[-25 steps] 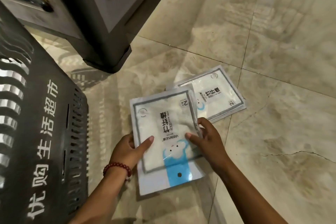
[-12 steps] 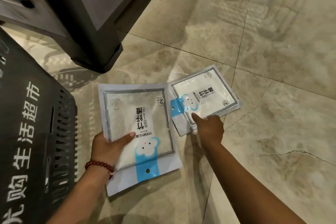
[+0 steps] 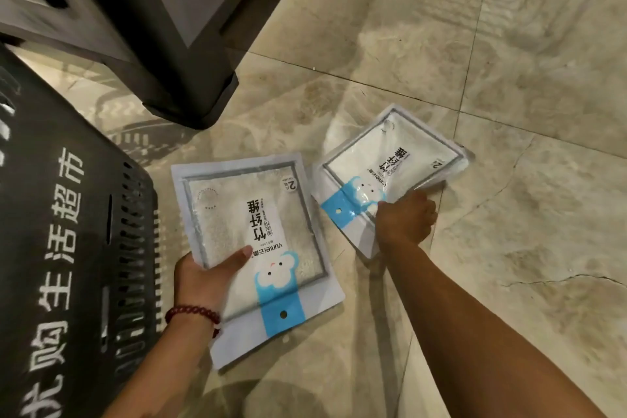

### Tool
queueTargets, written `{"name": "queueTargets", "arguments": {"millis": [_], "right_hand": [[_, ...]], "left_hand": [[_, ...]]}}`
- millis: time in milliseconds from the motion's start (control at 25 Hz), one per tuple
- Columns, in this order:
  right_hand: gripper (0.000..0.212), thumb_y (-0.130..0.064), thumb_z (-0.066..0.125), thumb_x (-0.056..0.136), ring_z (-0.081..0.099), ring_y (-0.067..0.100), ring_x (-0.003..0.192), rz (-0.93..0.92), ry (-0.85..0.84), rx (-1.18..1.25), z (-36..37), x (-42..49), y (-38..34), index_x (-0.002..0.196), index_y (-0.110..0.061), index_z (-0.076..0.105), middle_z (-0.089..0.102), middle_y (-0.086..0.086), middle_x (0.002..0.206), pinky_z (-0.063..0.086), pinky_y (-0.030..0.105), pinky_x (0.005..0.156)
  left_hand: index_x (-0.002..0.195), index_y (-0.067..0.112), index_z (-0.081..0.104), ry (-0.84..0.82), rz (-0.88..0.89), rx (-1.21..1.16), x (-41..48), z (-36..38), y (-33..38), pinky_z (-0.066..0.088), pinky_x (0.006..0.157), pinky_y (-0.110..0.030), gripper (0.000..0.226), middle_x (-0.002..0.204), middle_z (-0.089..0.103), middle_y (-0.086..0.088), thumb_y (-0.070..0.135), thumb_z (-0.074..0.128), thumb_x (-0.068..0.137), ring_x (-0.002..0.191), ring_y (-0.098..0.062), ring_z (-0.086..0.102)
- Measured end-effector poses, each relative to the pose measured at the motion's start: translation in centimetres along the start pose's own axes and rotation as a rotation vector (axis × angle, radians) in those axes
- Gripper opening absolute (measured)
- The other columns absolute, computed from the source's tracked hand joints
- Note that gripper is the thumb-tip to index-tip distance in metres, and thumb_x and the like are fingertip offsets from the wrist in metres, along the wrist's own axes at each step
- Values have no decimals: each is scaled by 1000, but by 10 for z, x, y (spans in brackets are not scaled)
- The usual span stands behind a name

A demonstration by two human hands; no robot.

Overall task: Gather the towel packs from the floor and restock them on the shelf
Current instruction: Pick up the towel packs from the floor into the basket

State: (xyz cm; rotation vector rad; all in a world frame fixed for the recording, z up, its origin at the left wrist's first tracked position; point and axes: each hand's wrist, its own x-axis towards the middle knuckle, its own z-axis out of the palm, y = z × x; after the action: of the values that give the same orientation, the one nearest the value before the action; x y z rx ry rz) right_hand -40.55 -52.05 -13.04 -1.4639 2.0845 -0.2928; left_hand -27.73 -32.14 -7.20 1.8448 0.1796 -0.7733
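Observation:
Two flat white towel packs with a blue strip and a cloud face are in view. My left hand [image 3: 207, 273] grips the nearer towel pack [image 3: 258, 234] by its left edge, thumb on top, holding it above the floor. My right hand [image 3: 405, 219] pinches the near edge of the second towel pack [image 3: 390, 166], which is tilted, its near side raised off the tiles and its far corner down near the floor.
A dark shopping basket [image 3: 68, 231] with white lettering stands at the left. The shelf unit's dark base [image 3: 190, 78] stands on the floor at the upper left. Beige marble floor tiles [image 3: 509, 44] stretch to the right, with a crack at the right.
My left hand carried the first pack leftward, alone. My right hand let go of it, reached to the second pack, took hold of its near edge and lifted and turned it.

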Motion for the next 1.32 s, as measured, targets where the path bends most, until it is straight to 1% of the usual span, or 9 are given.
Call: {"name": "queueTargets", "arguments": {"millis": [160, 360, 520, 680, 800, 1000, 1080, 1200, 1320], "right_hand": [[39, 0, 49, 86, 57, 35, 95, -85, 47, 219, -40, -29, 24, 124, -6, 42, 61, 18, 107, 38, 32, 71], [19, -6, 60, 83, 47, 23, 72, -199, 112, 356, -107, -55, 100, 98, -5, 49, 52, 1, 79, 29, 31, 58], [14, -11, 62, 83, 55, 29, 78, -138, 159, 546, -145, -99, 172, 91, -5, 53, 59, 8, 84, 43, 36, 68], [10, -10, 64, 83, 59, 25, 79, -90, 223, 619, -197, -152, 242, 90, -9, 57, 61, 0, 81, 47, 37, 73], [12, -11, 65, 83, 60, 17, 77, -77, 220, 671, -236, -188, 284, 93, -16, 60, 64, -3, 84, 47, 31, 71], [15, -7, 65, 83, 58, 10, 70, -11, 197, 773, -267, -255, 336, 81, -21, 59, 63, -5, 79, 44, 15, 57], [13, -6, 66, 82, 60, 16, 74, 59, 183, 822, -268, -277, 349, 87, -18, 63, 66, 0, 82, 46, 23, 62], [13, -5, 68, 80, 63, 18, 74, 136, 154, 884, -263, -307, 367, 85, -17, 64, 68, -1, 80, 50, 25, 65], [20, -4, 69, 79, 66, 21, 80, 215, 156, 955, -249, -326, 391, 94, -16, 66, 70, 2, 86, 53, 34, 75]], "left_hand": [[105, 3, 63, -24, 102, 95, -17, 3, 0, 47, 83, -33, 37, 94, 62, -7, 1, 75, 71, 84, -22, 60], [108, 9, 62, -104, 204, 192, -53, -4, -9, 46, 81, -30, 42, 93, 62, -5, 7, 78, 69, 87, -22, 61], [103, 8, 63, -182, 306, 247, -88, -15, -15, 47, 70, -21, 36, 93, 63, -7, 3, 77, 70, 73, -16, 64], [102, 13, 60, -268, 459, 267, -137, -25, -7, 49, 49, -9, 35, 84, 61, -2, 2, 75, 72, 47, 8, 57], [106, 12, 61, -342, 502, 281, -170, -27, 7, 51, 59, -17, 36, 89, 63, -3, 5, 75, 73, 57, -1, 60], [78, 15, 60, -526, 545, 457, -228, -37, 3, 50, 44, -14, 21, 70, 66, -1, 6, 77, 70, 46, -1, 60], [86, 8, 61, -547, 522, 517, -251, -45, -2, 51, 47, -19, 21, 68, 65, -1, 6, 76, 71, 53, -10, 60], [97, 6, 62, -554, 499, 640, -269, -58, -15, 48, 64, -27, 29, 86, 65, -13, 7, 77, 72, 64, -16, 58], [96, -1, 64, -656, 470, 658, -269, -54, -44, 47, 44, -18, 26, 78, 69, -13, 3, 75, 73, 58, -14, 59]]}}
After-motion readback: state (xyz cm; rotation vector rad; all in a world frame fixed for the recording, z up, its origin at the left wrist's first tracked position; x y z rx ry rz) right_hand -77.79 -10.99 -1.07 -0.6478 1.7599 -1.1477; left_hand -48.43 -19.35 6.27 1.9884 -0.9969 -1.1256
